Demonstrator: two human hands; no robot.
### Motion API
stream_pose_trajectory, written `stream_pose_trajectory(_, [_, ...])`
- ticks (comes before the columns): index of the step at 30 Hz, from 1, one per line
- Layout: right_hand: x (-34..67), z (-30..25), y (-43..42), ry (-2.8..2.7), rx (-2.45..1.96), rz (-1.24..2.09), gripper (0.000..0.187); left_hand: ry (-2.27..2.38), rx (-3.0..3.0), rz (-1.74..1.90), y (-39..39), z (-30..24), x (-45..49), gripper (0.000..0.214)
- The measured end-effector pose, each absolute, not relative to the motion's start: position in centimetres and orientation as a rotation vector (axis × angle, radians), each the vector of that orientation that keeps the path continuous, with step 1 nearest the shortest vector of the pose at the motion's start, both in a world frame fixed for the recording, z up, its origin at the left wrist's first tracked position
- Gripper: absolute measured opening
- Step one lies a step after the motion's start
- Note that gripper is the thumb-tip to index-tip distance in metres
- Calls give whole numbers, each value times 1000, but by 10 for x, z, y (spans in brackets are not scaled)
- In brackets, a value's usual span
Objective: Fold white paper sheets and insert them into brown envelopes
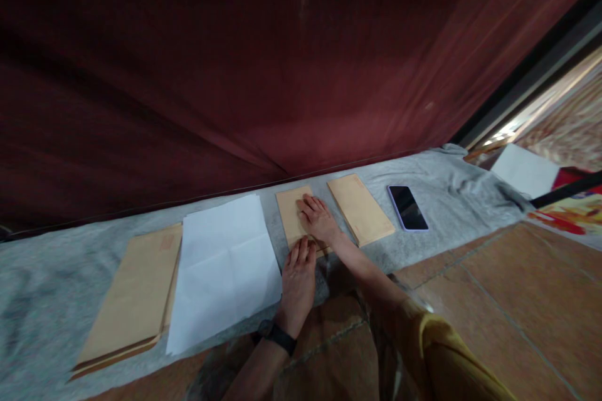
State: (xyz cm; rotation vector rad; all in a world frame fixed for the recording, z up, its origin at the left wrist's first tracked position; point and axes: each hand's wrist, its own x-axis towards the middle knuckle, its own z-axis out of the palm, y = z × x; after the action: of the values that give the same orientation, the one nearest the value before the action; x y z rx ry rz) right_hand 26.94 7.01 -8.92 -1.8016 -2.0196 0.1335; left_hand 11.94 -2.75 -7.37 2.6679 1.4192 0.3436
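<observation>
My right hand [318, 218] lies flat, fingers stretched out, on a small brown envelope [290, 213] on the grey cloth. My left hand [298, 282] rests palm down with fingers together at the envelope's near end, a black band on its wrist. A second small brown envelope [360, 208] lies just to the right, apart from both hands. Left of my hands sits a stack of creased white paper [222, 266], and beyond it a pile of large brown envelopes [136, 291].
A phone [407, 207] with a dark screen lies face up to the right of the envelopes. The grey cloth [47, 301] covers a strip of tiled floor along a dark red curtain [235, 75]. A white sheet [524, 170] sits at far right.
</observation>
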Motion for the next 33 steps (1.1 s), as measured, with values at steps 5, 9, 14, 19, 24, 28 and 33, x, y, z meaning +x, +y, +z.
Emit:
stream_pose_trajectory(5, [263, -89, 79, -1973, -1884, 81, 42, 1388, 2616, 347, -27, -74, 117, 57])
stream_pose_trajectory(9, [263, -92, 80, -1985, -1896, 64, 43, 1371, 2553, 445, -25, -73, 115, 56])
stream_pose_trajectory(14, [270, -92, 67, -2068, -1848, 81, 44, 1391, 2440, 651, -18, -77, 114, 50])
stream_pose_trajectory(19, [289, -85, 44, -2196, -1699, 160, 44, 1375, 2284, 799, -11, -86, 113, 53])
stream_pose_trajectory(24, [301, -78, 16, -2171, -1596, 309, 49, 1366, 2211, 818, -9, -90, 114, 57])
stream_pose_trajectory(28, [301, -81, -7, -2228, -1571, 403, 67, 1362, 2165, 788, -7, -94, 113, 54])
stream_pose_trajectory(33, [304, -88, -17, -2224, -1632, 446, 70, 1357, 2153, 789, -5, -96, 110, 55])
